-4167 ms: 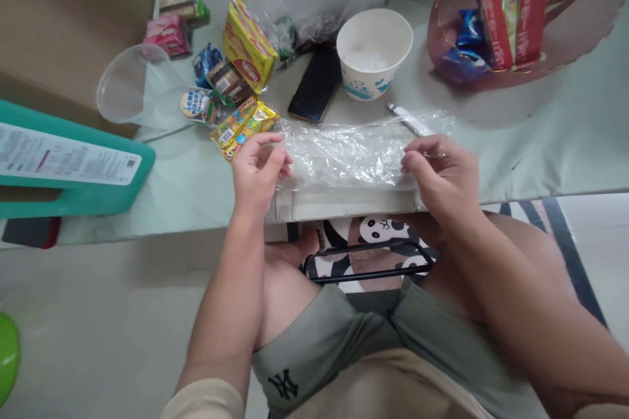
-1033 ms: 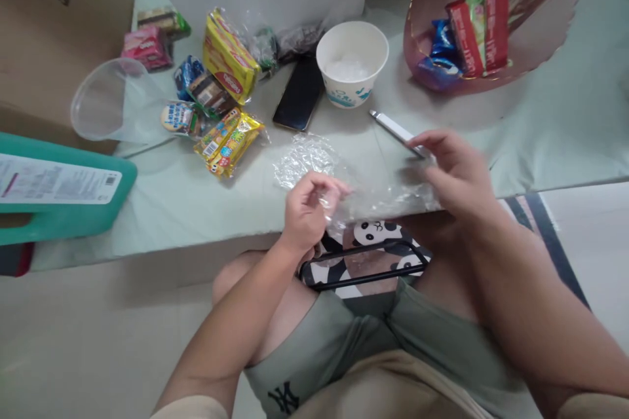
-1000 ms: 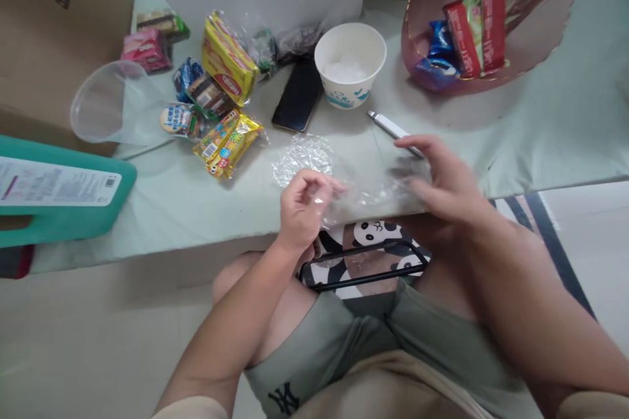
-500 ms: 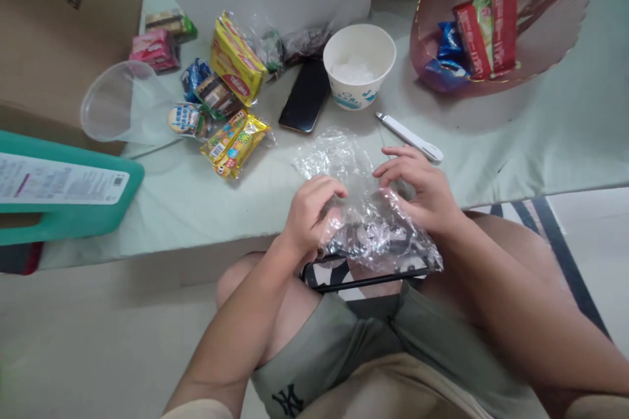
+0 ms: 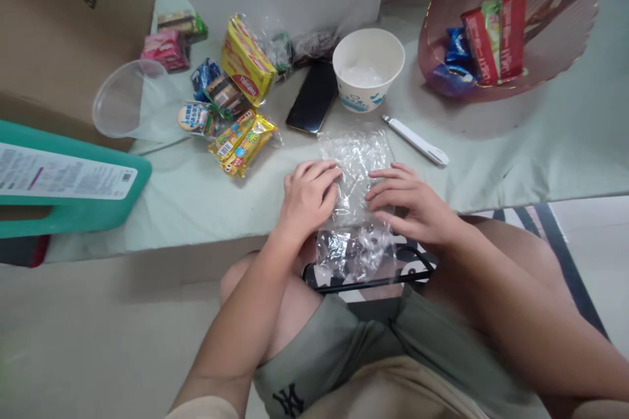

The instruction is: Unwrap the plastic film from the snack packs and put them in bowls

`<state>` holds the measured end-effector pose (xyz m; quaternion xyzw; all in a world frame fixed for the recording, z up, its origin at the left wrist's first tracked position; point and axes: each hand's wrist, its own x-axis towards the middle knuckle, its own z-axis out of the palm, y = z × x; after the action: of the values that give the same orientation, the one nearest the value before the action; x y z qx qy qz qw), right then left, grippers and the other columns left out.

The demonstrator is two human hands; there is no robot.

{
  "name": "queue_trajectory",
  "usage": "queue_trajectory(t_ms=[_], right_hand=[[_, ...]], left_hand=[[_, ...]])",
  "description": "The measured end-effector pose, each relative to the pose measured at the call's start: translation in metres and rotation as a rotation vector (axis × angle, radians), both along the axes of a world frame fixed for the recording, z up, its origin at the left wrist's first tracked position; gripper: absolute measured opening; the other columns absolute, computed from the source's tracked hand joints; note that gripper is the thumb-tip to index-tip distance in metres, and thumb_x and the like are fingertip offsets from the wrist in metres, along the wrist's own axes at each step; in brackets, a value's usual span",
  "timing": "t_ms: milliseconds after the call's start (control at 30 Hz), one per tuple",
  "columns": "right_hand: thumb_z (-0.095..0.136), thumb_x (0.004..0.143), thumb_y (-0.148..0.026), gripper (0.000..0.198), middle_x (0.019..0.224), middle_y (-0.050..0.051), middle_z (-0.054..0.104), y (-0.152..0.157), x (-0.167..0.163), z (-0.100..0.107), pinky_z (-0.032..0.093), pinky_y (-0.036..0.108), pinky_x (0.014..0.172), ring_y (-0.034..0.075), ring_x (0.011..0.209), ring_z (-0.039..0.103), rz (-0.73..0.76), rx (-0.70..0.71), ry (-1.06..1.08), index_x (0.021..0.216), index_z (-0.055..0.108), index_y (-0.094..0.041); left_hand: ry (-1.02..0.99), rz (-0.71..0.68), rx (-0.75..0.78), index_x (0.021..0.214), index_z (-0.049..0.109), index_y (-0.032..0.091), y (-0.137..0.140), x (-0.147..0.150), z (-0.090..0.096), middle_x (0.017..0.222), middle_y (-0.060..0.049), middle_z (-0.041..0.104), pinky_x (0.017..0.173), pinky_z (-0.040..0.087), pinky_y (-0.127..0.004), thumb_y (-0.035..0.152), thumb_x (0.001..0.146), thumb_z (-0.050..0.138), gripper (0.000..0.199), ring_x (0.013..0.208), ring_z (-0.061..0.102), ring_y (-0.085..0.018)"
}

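Where the table [image 5: 196, 196] ends, both hands [image 5: 309, 196] [image 5: 407, 203] lie flat, fingers spread, pressing plastic wrap [image 5: 354, 163]. Its near end overhangs, crumpled and indistinct.

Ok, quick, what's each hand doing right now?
Left hand: open, pressed flat on the clear plastic bag.
Right hand: open, flat on the same bag.

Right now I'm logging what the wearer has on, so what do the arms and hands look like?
Both forearms are bare, with no gloves, watch or rings in view on the left hand or the right hand. Short beige sleeve edges show at the bottom of the picture. The fingers are uncovered.
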<state>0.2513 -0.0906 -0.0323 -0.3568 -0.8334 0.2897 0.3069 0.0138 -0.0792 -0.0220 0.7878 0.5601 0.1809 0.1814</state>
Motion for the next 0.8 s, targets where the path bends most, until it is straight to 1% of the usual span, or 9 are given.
queue_trajectory(t_ms=[100,167,267,333,433,567,667,733,800], right_hand=[[0.059,0.093,-0.031,0.021,0.079,0.000,0.076,0.002,-0.002,0.003,0.046,0.052,0.107,0.024,0.108,0.072,-0.113,-0.030,0.055,0.078,0.071,-0.026],[0.057,0.093,-0.027,0.024,0.071,0.000,0.073,0.003,-0.002,0.006,0.053,0.046,0.096,0.023,0.097,0.073,-0.238,-0.033,0.098,0.072,0.068,-0.025],[0.056,0.094,-0.026,0.030,0.065,0.000,0.067,0.004,-0.002,0.009,0.056,0.037,0.077,0.019,0.076,0.069,-0.383,-0.058,0.147,0.065,0.061,-0.024],[0.055,0.095,-0.028,0.031,0.065,0.000,0.066,0.004,-0.003,0.010,0.054,0.035,0.070,0.018,0.068,0.066,-0.439,-0.081,0.143,0.065,0.060,-0.023],[0.055,0.095,-0.031,0.026,0.073,0.001,0.070,0.003,-0.006,0.008,0.053,0.036,0.073,0.019,0.072,0.067,-0.490,-0.062,0.115,0.072,0.064,-0.024],[0.053,0.095,-0.030,0.023,0.074,0.001,0.071,0.002,-0.008,0.005,0.052,0.037,0.078,0.018,0.073,0.068,-0.525,-0.035,0.101,0.074,0.063,-0.023],[0.058,0.089,-0.029,0.010,0.068,-0.002,0.066,0.002,-0.010,0.004,0.049,0.033,0.064,0.016,0.063,0.063,-0.609,-0.079,0.088,0.093,0.065,-0.023],[0.062,0.086,-0.029,0.024,0.066,-0.004,0.063,0.001,-0.011,0.004,0.046,0.031,0.057,0.015,0.056,0.058,-0.659,-0.122,0.081,0.109,0.063,-0.023],[0.062,0.085,-0.029,0.032,0.064,-0.006,0.060,0.001,-0.013,0.004,0.045,0.030,0.055,0.014,0.053,0.056,-0.681,-0.145,0.084,0.116,0.059,-0.023]], left_hand=[[-0.135,-0.015,0.033,0.117,0.073,0.022,0.003,-0.007,-0.001,0.135,-0.007,0.071,0.109,0.045,-0.050,0.009,0.087,0.046,0.042,0.127,0.060,-0.026],[-0.226,-0.117,0.042,0.118,0.072,0.021,0.003,-0.013,0.001,0.136,-0.008,0.070,0.112,0.046,-0.047,0.005,0.077,0.047,0.050,0.129,0.060,-0.024],[-0.259,-0.319,-0.003,0.128,0.065,0.021,-0.002,-0.014,0.003,0.141,-0.010,0.067,0.117,0.042,-0.049,0.011,0.072,0.056,0.057,0.135,0.058,-0.027],[-0.248,-0.358,-0.014,0.128,0.065,0.020,-0.005,-0.009,0.002,0.135,-0.012,0.070,0.116,0.043,-0.052,0.021,0.078,0.064,0.050,0.135,0.059,-0.029],[-0.283,-0.318,0.033,0.108,0.071,0.020,-0.006,0.002,-0.002,0.109,-0.009,0.079,0.108,0.049,-0.049,0.032,0.091,0.061,0.023,0.122,0.068,-0.028],[-0.419,-0.321,0.070,0.089,0.071,0.020,-0.004,0.006,-0.002,0.092,-0.007,0.079,0.092,0.055,-0.038,0.031,0.099,0.048,0.027,0.094,0.073,-0.020],[-0.462,-0.244,-0.019,0.095,0.070,0.019,-0.007,0.005,-0.001,0.086,-0.005,0.077,0.076,0.055,-0.032,0.033,0.096,0.055,0.021,0.078,0.071,-0.017],[-0.473,-0.153,-0.096,0.109,0.068,0.018,-0.010,0.005,-0.002,0.079,-0.002,0.075,0.069,0.053,-0.028,0.033,0.094,0.058,0.024,0.069,0.068,-0.014],[-0.482,-0.083,-0.147,0.123,0.063,0.016,-0.011,0.007,-0.004,0.073,0.001,0.072,0.067,0.051,-0.026,0.032,0.094,0.056,0.034,0.064,0.065,-0.012]])
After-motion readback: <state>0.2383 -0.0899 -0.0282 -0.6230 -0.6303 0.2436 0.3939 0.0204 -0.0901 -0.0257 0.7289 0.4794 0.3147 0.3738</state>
